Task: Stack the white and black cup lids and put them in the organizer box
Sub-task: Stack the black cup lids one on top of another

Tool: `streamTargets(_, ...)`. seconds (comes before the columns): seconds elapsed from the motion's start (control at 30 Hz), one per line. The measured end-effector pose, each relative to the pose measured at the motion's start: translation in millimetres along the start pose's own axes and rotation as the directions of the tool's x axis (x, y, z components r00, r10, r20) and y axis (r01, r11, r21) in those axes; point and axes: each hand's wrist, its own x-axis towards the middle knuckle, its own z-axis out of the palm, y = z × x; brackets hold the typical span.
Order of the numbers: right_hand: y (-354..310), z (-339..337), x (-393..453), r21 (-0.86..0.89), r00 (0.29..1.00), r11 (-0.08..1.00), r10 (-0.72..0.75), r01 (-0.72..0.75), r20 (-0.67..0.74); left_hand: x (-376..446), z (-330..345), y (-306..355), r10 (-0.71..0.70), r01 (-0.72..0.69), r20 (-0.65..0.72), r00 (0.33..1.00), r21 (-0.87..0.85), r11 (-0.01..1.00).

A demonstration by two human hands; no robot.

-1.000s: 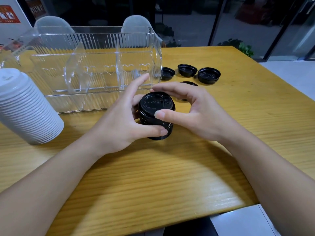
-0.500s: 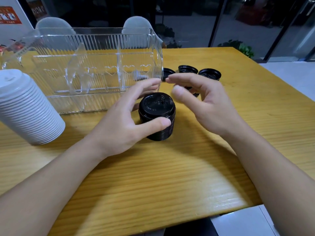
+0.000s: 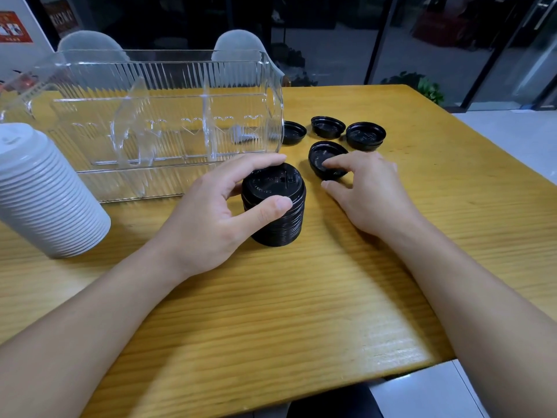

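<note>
Nearest the lens, left hand (image 3: 217, 212) curled round the black lid stack (image 3: 275, 206) at table centre, thumb on the near side and fingers over the far rim; at 2 o'clock from it, right hand (image 3: 361, 188) closing thumb and fingertips on a loose black lid (image 3: 327, 159), grip seemingly not yet complete. Best done by pinching that rim, lifting clear, turning it to match and seating it squarely while steadying the stack. Beyond, at 12 to 1 o'clock, three more loose lids (image 3: 365, 135); at 9 o'clock, the white lid stack (image 3: 45, 194); at 11 o'clock, the clear organizer box (image 3: 156, 116) holding none.
</note>
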Motion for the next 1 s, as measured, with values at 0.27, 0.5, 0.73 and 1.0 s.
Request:
streamTargets(0.27,-1,6,0,0.018,0.992,0.994,-0.111,0.110,0.057,1,0,-1,-0.006,0.006,0.006,1.000,0.009,1.000)
streamTargets(0.5,-11,5,-5,0.091,0.980,0.979,-0.187,0.182,0.061,1,0,-1,-0.004,0.004,0.006,1.000,0.012,1.000)
streamTargets(0.73,-11,1,-7,0.231,0.982,0.956,-0.187,0.178,0.015,1,0,-1,-0.020,0.020,0.000,1.000,-0.006,1.000)
streamTargets(1.0,-11,-11,-3,0.536,0.978,0.821,-0.122,0.196,-0.172,1,0,-1,-0.018,0.018,0.009,1.000,-0.015,1.000)
